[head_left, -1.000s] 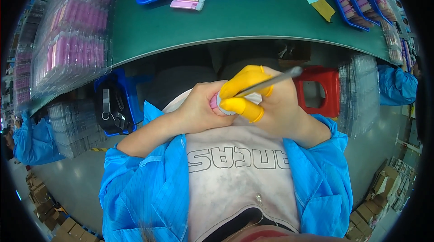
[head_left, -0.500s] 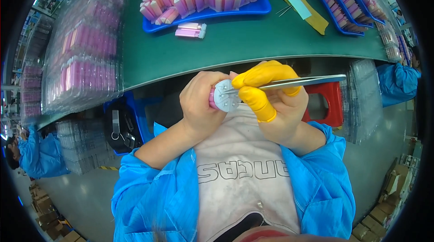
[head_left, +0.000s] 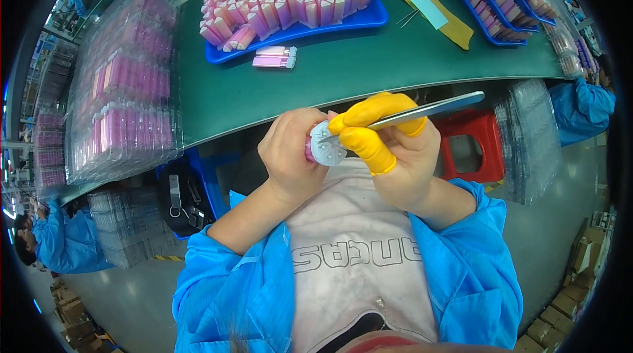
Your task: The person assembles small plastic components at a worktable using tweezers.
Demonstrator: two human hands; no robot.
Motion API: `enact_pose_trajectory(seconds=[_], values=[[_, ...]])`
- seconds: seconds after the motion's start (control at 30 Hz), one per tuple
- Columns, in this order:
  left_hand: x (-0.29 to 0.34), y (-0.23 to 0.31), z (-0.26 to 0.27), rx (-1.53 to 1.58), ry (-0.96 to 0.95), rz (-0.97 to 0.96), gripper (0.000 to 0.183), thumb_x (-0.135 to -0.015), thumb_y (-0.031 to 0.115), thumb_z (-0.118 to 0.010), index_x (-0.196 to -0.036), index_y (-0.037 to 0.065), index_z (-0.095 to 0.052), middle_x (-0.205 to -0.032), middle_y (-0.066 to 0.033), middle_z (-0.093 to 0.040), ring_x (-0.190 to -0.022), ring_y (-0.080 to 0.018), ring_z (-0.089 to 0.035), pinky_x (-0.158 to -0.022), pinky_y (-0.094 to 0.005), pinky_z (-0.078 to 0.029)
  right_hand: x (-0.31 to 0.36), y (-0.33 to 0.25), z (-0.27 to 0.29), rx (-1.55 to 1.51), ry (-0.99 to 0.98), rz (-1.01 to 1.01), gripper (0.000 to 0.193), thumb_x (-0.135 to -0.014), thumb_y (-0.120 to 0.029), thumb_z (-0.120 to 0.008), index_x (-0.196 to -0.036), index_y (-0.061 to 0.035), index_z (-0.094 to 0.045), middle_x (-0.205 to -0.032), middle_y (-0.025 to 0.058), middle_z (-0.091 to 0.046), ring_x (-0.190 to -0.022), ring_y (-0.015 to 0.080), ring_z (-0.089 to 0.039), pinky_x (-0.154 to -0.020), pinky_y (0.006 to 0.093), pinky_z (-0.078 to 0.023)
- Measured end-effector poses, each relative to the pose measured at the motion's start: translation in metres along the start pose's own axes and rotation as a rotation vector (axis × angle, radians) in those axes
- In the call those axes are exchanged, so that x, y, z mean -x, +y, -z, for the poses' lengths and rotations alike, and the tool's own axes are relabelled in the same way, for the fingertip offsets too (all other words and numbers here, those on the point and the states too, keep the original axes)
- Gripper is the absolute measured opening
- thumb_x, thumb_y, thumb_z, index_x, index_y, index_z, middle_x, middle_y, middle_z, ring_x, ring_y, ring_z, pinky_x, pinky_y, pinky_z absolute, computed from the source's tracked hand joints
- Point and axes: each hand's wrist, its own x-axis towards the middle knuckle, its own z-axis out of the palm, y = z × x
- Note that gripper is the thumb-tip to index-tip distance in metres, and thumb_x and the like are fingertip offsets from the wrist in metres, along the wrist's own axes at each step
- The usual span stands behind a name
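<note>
My left hand point(head_left: 288, 145) is wrapped round a pink bundle point(head_left: 308, 148), most of it hidden in the palm. On the bundle's end sits a round pale-blue cap point(head_left: 330, 150) with small raised marks, facing my right hand. Yellow finger covers sit on the thumb and some fingers of my right hand point(head_left: 402, 155). That hand pinches a pair of metal tweezers point(head_left: 442, 106), held slantwise with the tips at the cap. Whether the tips grip anything is too small to tell.
Ahead on the green table point(head_left: 343, 69) is a blue tray point(head_left: 310, 34) of pink wedge-shaped pieces, with a loose pink piece point(head_left: 273, 57) before it. A yellow packet point(head_left: 455, 31) lies right. Clear packs point(head_left: 122, 122) stand left; a red stool point(head_left: 491, 148) is below the table.
The tweezers' rear end has swung a little to the left and up, tilting more steeply. Both hands have shifted slightly left; my left hand keeps hold of the bundle.
</note>
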Motion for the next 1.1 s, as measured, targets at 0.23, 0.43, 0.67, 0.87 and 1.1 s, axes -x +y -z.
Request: enact_pose_trajectory(seconds=[0.23,0.43,0.67,0.87,1.1], values=[[0.001,0.003,0.002,0.033,-0.048,0.035,0.034,-0.062,0.010,-0.076,-0.087,0.002,-0.054,-0.074,-0.0096,-0.057,-0.061,-0.0221,-0.058,-0.054,-0.0266,-0.044,0.002,0.001,0.001,0.042,0.010,-0.040,0.026,-0.077,-0.001,-0.064,-0.099,0.0044,-0.053,-0.090,0.0087,-0.057,-0.083,0.0153,-0.059,-0.074,0.0245,-0.049],[0.000,0.005,0.001,0.037,-0.054,0.058,0.032,-0.061,0.007,-0.073,-0.085,0.003,-0.054,-0.073,-0.0097,-0.057,-0.062,-0.0242,-0.058,-0.054,-0.0282,-0.045,0.000,0.000,0.003,0.234,0.003,-0.028,0.022,-0.074,-0.002,-0.066,-0.093,0.0023,-0.057,-0.087,0.0093,-0.059,-0.078,0.0164,-0.061,-0.072,0.0241,-0.049],[0.001,0.003,0.000,0.009,-0.043,0.062,0.030,-0.059,0.004,-0.071,-0.083,0.003,-0.053,-0.070,-0.0108,-0.056,-0.060,-0.0261,-0.056,-0.052,-0.0302,-0.044,-0.008,-0.008,0.004,0.577,-0.235,0.127,0.018,-0.077,0.001,-0.063,-0.093,0.0025,-0.057,-0.089,0.0090,-0.057,-0.079,0.0148,-0.057,-0.072,0.0236,-0.046],[0.002,0.002,0.002,0.085,-0.049,0.074,0.038,-0.061,0.005,-0.074,-0.092,0.002,-0.053,-0.077,-0.0091,-0.058,-0.064,-0.0208,-0.059,-0.058,-0.0265,-0.046,-0.006,0.005,0.006,-0.109,-0.044,-0.015,0.027,-0.077,-0.001,-0.063,-0.101,0.0040,-0.052,-0.093,0.0099,-0.056,-0.085,0.0157,-0.058,-0.075,0.0251,-0.049],[0.002,0.003,0.003,0.054,-0.051,0.081,0.039,-0.060,0.004,-0.075,-0.092,0.003,-0.053,-0.077,-0.0092,-0.059,-0.065,-0.0204,-0.059,-0.059,-0.0260,-0.046,-0.007,0.005,0.008,0.039,-0.143,0.009,0.025,-0.078,-0.001,-0.063,-0.100,0.0034,-0.052,-0.092,0.0093,-0.056,-0.085,0.0151,-0.058,-0.075,0.0233,-0.048]])
